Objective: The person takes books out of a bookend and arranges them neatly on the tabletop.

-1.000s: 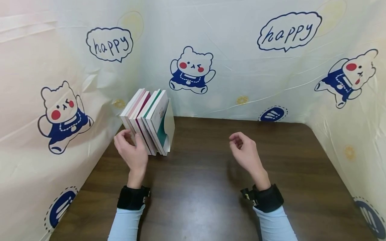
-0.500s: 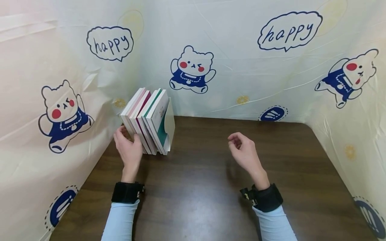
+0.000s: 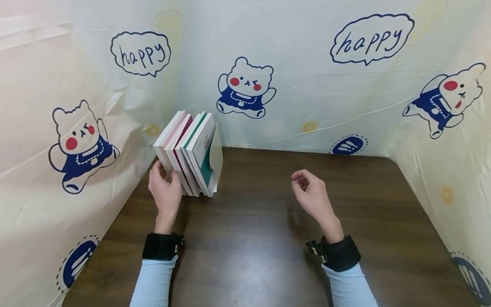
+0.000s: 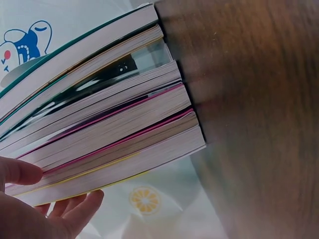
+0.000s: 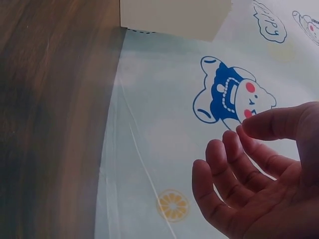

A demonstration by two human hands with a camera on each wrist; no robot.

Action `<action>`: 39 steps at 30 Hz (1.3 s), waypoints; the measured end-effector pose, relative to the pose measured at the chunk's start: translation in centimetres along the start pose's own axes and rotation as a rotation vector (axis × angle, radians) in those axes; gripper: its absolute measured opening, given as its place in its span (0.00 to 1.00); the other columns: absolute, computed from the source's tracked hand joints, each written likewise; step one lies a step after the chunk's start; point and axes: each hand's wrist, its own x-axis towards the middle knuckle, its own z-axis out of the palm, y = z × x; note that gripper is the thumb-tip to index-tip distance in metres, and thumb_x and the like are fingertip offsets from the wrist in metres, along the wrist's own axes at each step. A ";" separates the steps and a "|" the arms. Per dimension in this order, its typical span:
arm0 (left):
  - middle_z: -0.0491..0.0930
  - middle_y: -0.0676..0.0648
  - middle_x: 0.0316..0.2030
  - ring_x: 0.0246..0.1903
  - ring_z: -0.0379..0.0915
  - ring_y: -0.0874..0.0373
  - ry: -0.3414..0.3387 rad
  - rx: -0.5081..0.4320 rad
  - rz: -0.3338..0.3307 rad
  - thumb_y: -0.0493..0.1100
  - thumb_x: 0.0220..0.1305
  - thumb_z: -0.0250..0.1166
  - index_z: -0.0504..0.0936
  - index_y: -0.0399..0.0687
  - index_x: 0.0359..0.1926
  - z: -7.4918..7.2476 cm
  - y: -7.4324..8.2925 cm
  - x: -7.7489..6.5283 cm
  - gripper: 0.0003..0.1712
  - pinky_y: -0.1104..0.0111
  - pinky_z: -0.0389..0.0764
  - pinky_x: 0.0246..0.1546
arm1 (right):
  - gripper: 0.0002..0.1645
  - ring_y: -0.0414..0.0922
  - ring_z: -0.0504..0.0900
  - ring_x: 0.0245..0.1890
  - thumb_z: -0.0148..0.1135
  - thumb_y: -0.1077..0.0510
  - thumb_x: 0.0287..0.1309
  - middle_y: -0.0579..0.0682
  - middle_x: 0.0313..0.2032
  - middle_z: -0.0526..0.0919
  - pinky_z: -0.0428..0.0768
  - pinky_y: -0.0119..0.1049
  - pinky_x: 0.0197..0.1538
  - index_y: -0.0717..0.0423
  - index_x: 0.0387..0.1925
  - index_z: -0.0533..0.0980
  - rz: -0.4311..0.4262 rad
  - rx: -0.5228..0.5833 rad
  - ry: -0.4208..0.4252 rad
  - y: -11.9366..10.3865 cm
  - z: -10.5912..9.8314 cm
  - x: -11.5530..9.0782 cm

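A row of several upright books (image 3: 188,157), white with pink, magenta and green along the edges, stands at the back left of the table. My left hand (image 3: 166,189) is at the leftmost book (image 4: 164,149). In the left wrist view its thumb (image 4: 22,171) lies against the page edges, while the other fingers reach round the outer cover, so the hand pinches that book at its near edge. My right hand (image 3: 311,189) hovers over the table's right half, fingers loosely curled and holding nothing; the right wrist view shows thumb and index fingertips close together.
A cream bookend or file holder (image 3: 217,157) with a curved cutout stands at the row's right end. The brown wooden table (image 3: 245,243) is bounded behind and at both sides by a printed curtain (image 3: 299,94) with bears and lettering.
My left hand has moved left and slightly forward, from in front of the books to the leftmost book, fingers going round its outer side. My right hand has stayed nearly still.
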 end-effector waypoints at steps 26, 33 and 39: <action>0.83 0.35 0.52 0.48 0.81 0.49 0.057 -0.013 0.003 0.30 0.66 0.67 0.81 0.38 0.61 -0.3 -0.1 0.0 0.23 0.65 0.81 0.47 | 0.06 0.52 0.79 0.35 0.61 0.64 0.71 0.57 0.35 0.83 0.82 0.49 0.40 0.59 0.46 0.81 -0.003 -0.009 0.007 -0.6 -0.1 -0.2; 0.86 0.38 0.53 0.48 0.82 0.50 0.027 -0.051 -0.027 0.29 0.67 0.67 0.83 0.44 0.62 -0.3 -0.3 0.3 0.23 0.69 0.82 0.46 | 0.06 0.52 0.78 0.34 0.61 0.64 0.70 0.56 0.35 0.83 0.82 0.47 0.39 0.58 0.46 0.81 0.001 -0.013 -0.002 -0.5 0.0 -0.1; 0.87 0.39 0.50 0.43 0.83 0.55 0.060 -0.074 -0.074 0.29 0.64 0.70 0.86 0.45 0.59 -0.5 -0.2 0.4 0.23 0.78 0.80 0.40 | 0.07 0.52 0.78 0.34 0.61 0.63 0.71 0.57 0.35 0.83 0.82 0.48 0.40 0.58 0.47 0.81 0.011 -0.012 -0.020 -0.7 0.0 -0.2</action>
